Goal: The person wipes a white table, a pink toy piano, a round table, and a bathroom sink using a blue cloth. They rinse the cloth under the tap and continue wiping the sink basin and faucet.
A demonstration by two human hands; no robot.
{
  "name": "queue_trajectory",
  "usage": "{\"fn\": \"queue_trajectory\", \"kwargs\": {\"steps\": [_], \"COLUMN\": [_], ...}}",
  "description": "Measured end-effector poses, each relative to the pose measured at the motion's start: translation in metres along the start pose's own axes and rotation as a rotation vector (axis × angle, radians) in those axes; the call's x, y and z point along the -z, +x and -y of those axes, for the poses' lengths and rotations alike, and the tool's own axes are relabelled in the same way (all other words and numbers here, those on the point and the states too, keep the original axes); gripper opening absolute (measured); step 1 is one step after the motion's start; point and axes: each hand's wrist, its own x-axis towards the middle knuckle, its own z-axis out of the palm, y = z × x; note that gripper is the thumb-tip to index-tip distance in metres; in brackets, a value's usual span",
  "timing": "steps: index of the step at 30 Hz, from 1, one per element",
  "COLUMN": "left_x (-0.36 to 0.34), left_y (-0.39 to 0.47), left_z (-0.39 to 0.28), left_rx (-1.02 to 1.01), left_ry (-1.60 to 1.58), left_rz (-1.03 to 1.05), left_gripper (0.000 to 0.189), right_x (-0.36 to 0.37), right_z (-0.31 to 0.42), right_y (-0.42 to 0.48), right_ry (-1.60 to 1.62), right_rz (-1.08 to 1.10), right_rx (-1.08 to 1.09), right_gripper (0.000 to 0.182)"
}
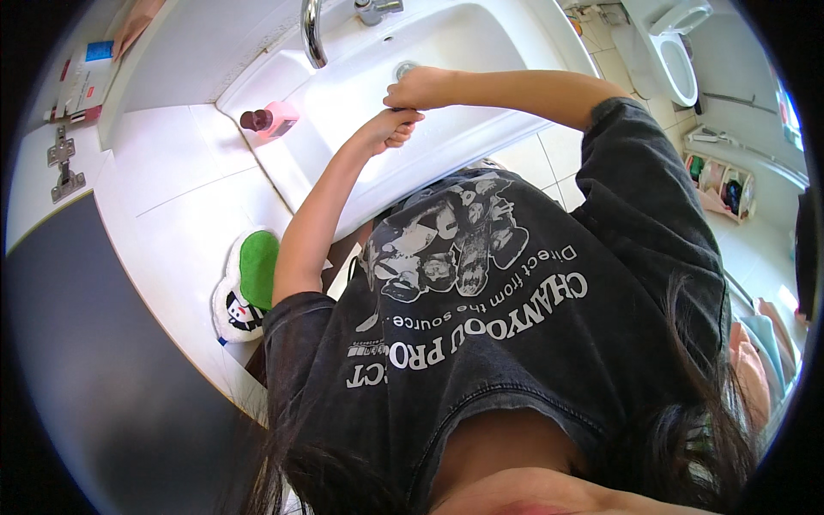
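Observation:
Over the white ceramic washbasin (463,38), my right hand (421,88) is curled into a loose fist, back of the hand upward. My left hand (388,133) lies just below it, fingers bent in, and the two meet at the fingertips. A small dark spot shows between them; whether it is a held thing or shadow I cannot tell. Beneath and beyond my right hand lies the metal drain (405,69), partly covered. To the left, a pink bottle (281,120) with a dark red cap stands on the basin's ledge.
A chrome faucet spout (313,35) arches in from the back, beside a metal valve (376,9). An open cabinet door (109,335) with a metal hinge (64,164) fills the left. A green and white cloth (248,283) hangs on the tiles. Far right is a toilet (679,67).

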Motion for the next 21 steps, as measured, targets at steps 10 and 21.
{"fn": "queue_trajectory", "kwargs": {"steps": [10, 21], "left_x": [-0.003, 0.017], "left_y": [0.044, 0.022], "left_z": [-0.002, -0.013], "left_rx": [-0.321, -0.525], "left_ry": [1.198, 1.236], "left_rz": [-0.747, -1.290], "left_gripper": [0.043, 0.031], "right_x": [-0.044, -0.059], "right_z": [-0.046, -0.036], "right_y": [0.037, 0.007], "right_ry": [0.331, 0.981], "right_rz": [0.597, -0.543], "right_rx": [-0.440, -0.627], "right_gripper": [0.016, 0.068]}}
